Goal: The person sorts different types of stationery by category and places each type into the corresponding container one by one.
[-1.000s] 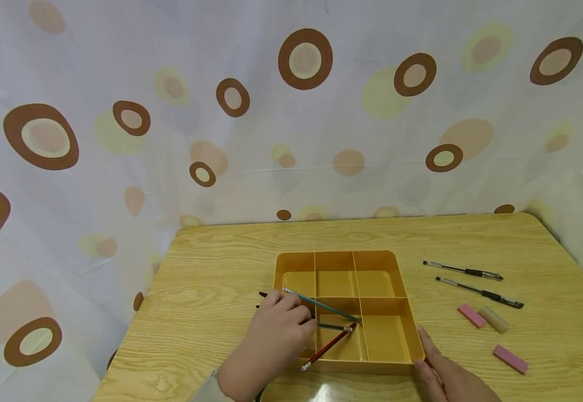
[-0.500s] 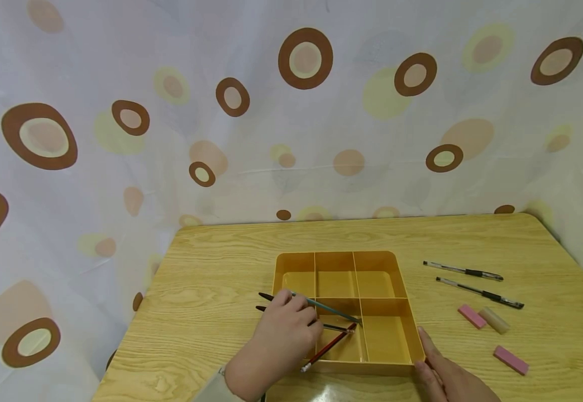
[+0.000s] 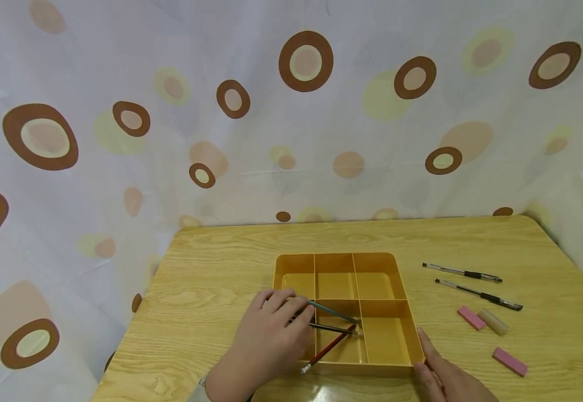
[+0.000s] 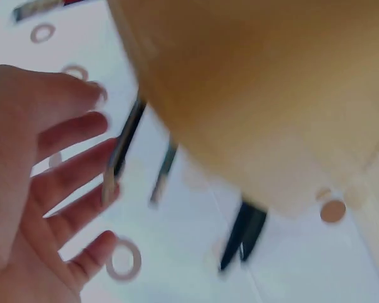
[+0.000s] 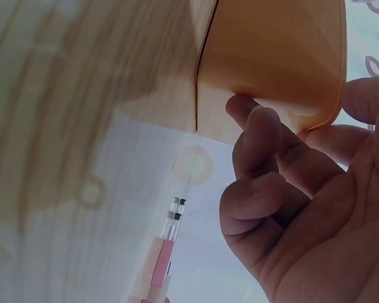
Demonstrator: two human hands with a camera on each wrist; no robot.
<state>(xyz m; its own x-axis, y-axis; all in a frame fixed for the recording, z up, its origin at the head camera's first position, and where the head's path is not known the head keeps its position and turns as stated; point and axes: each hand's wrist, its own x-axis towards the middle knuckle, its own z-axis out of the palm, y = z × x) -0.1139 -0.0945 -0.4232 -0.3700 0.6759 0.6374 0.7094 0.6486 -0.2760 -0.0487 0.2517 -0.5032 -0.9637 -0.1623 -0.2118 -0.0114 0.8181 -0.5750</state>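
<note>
A yellow divided tray [image 3: 387, 335] lies on the table, split into six-like compartments by thin walls. My left hand [image 3: 271, 335] is over its left front side, fingers spread and loosely bent. In the left wrist view, a dark pencil [image 4: 131, 129] juts past the tray wall right beside those fingertips, without being gripped. A teal pencil [image 3: 334, 311], a black pencil [image 3: 334, 328] and a red pencil [image 3: 328, 349] lean across the front middle compartment. Two black tips [image 4: 243, 233] poke over the wall. My right hand [image 3: 449, 374] holds the tray's front right corner between thumb and fingers.
Right of the tray lie two clear pens with black grips, one farther pen [image 3: 462, 272] and one nearer pen [image 3: 478, 293]. Two pink erasers, an upper one [image 3: 471, 317] and a lower one [image 3: 510, 361], and a beige roll-like piece [image 3: 493, 322] are near them. A patterned curtain [image 3: 251, 134] hangs behind.
My left hand has shifted slightly left and its fingers have spread. The black pencil's end has slid a little rightward in the tray. My right hand stays at the corner.
</note>
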